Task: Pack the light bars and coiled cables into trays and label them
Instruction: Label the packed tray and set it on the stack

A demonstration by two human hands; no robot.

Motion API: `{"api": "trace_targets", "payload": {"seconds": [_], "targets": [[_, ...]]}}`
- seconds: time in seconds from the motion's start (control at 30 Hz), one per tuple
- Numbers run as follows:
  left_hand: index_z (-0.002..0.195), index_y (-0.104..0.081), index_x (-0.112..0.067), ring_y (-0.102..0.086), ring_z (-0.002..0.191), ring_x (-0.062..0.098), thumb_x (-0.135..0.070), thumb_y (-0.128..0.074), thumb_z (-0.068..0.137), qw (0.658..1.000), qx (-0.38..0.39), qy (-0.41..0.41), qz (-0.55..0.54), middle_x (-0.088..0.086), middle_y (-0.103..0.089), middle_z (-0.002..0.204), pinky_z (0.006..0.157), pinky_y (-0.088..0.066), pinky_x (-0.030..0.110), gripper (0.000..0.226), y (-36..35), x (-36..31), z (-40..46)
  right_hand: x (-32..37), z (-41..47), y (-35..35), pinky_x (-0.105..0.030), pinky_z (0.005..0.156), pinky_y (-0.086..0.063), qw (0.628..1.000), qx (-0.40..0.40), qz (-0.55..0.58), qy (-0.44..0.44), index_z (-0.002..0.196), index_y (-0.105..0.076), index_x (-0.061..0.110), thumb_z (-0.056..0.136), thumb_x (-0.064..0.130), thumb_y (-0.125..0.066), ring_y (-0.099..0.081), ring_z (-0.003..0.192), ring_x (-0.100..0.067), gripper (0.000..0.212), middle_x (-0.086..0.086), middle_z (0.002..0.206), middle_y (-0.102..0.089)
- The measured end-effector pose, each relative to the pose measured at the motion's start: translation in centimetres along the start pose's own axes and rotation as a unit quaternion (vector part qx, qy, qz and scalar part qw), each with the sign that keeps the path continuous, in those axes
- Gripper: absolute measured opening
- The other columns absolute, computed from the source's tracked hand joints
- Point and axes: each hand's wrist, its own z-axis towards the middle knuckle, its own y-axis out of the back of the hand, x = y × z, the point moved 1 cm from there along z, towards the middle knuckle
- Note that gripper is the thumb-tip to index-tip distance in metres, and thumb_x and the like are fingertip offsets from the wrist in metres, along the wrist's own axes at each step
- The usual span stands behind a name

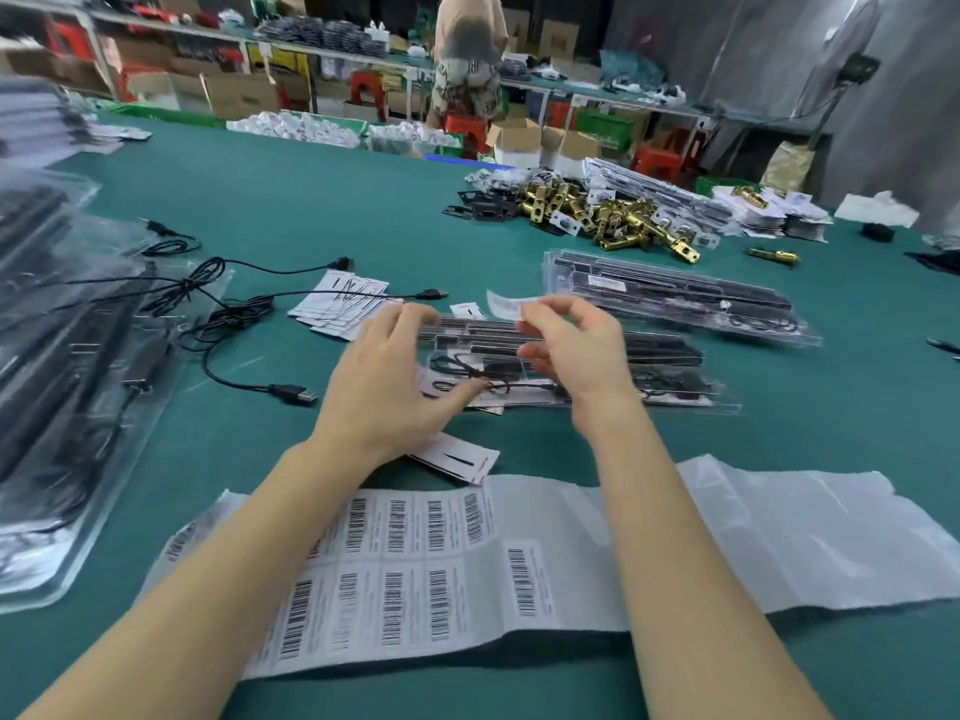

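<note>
A clear plastic tray [649, 366] holding black light bars and a coiled cable lies on the green table just beyond my hands. My right hand [576, 350] pinches a small white label [506, 305] above the tray's left part. My left hand [387, 381] hovers over the tray's left end with fingers spread, touching its edge; it holds nothing that I can see. A sheet of barcode labels [415, 563] lies nearest me under my forearms. Farther back sits a second filled tray stack [675, 293].
Loose black USB cables [234, 309] and white paper cards [337, 304] lie at left centre. Stacked trays [62, 381] fill the left edge. A heap of brass lock parts [613, 215] sits at the back right. A person stands by shelves beyond the table.
</note>
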Motion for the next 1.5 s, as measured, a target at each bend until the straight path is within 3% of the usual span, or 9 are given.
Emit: {"api": "trace_targets", "payload": {"seconds": [0.1,0.23,0.4,0.53,0.73,1.23,1.33,1.4,1.5], "targets": [[0.125,-0.054,-0.032,-0.047,0.120,0.008,-0.060,-0.071,0.078,0.998,0.053,0.017,-0.019,-0.015,-0.054,0.126,0.096,-0.047,0.037,0.057,-0.1,0.9,-0.6,-0.8,-0.2,-1.4,-0.016,0.046,-0.045,0.998,0.013,-0.065,0.018,0.090,-0.068,0.021,0.089,0.024,-0.070,-0.060,0.049,-0.006,0.004,0.009,0.073,-0.075],[0.121,-0.052,-0.033,-0.050,0.116,0.010,-0.054,-0.074,0.078,0.999,0.030,0.017,-0.031,-0.016,-0.057,0.123,0.094,-0.048,0.037,0.053,-0.2,1.0,-0.7,-1.5,-0.3,-1.1,-0.031,0.068,-0.058,0.981,0.003,-0.180,0.069,0.082,-0.069,0.025,0.084,0.028,-0.074,-0.067,0.069,-0.007,0.007,0.008,0.078,-0.074],[0.118,-0.051,-0.032,-0.057,0.110,0.009,-0.047,-0.081,0.075,0.998,0.006,0.000,-0.066,-0.014,-0.061,0.116,0.091,-0.047,0.030,0.055,-0.1,1.1,-0.7,-2.0,-0.4,-1.4,-0.028,0.070,-0.056,0.974,0.010,-0.211,0.082,0.080,-0.068,0.027,0.081,0.034,-0.075,-0.069,0.074,-0.003,0.010,0.010,0.074,-0.074],[0.119,-0.060,-0.033,-0.058,0.107,0.007,-0.041,-0.083,0.075,0.998,-0.012,-0.019,-0.065,-0.012,-0.063,0.116,0.089,-0.043,0.023,0.050,0.0,1.1,-0.9,-2.2,-0.5,-1.7,-0.036,0.078,-0.059,0.968,0.012,-0.235,0.089,0.078,-0.068,0.030,0.080,0.038,-0.074,-0.071,0.075,-0.007,0.010,0.011,0.070,-0.073],[0.115,-0.075,-0.025,-0.062,0.112,0.010,-0.027,-0.081,0.080,0.997,-0.017,-0.060,-0.043,-0.011,-0.070,0.116,0.099,-0.049,0.032,0.035,0.2,0.5,-1.1,-2.3,-0.6,-1.9,-0.038,0.078,-0.059,0.962,0.008,-0.253,0.098,0.076,-0.067,0.031,0.080,0.039,-0.073,-0.070,0.076,-0.006,0.011,0.013,0.068,-0.072],[0.105,-0.079,-0.021,-0.064,0.109,0.011,-0.026,-0.079,0.082,0.997,-0.013,-0.065,-0.029,-0.007,-0.075,0.108,0.097,-0.048,0.026,0.024,0.2,0.3,-1.1,-1.8,-1.1,-2.0,-0.027,0.070,-0.052,0.936,-0.029,-0.336,0.098,0.079,-0.067,0.026,0.080,0.038,-0.073,-0.067,0.080,-0.010,0.014,0.012,0.068,-0.069],[0.105,-0.079,-0.021,-0.064,0.109,0.011,-0.025,-0.079,0.082,0.997,-0.014,-0.064,-0.037,-0.007,-0.075,0.108,0.097,-0.050,0.030,0.024,0.2,0.3,-1.1,-1.9,-1.6,-1.9,-0.028,0.069,-0.050,0.907,-0.087,-0.394,0.119,0.088,-0.066,0.025,0.085,0.036,-0.069,-0.064,0.080,-0.016,0.012,0.010,0.075,-0.067],[0.105,-0.079,-0.021,-0.064,0.108,0.011,-0.024,-0.079,0.081,0.997,-0.011,-0.063,-0.039,-0.008,-0.075,0.107,0.096,-0.050,0.031,0.024,0.2,0.3,-1.1,-1.9,-2.5,-1.9,-0.030,0.072,-0.051,0.890,-0.098,-0.397,0.201,0.100,-0.068,0.028,0.091,0.036,-0.062,-0.061,0.086,-0.013,0.014,0.011,0.088,-0.068],[0.102,-0.080,-0.021,-0.066,0.105,0.014,-0.019,-0.078,0.080,0.997,-0.010,-0.067,-0.041,-0.007,-0.075,0.105,0.092,-0.051,0.031,0.023,0.2,0.3,-1.0,-2.3,-3.7,-2.4,-0.038,0.104,-0.042,0.861,0.059,-0.411,0.294,0.128,-0.067,0.028,0.099,0.037,-0.051,-0.055,0.121,-0.014,0.034,0.011,0.125,-0.068]]}}
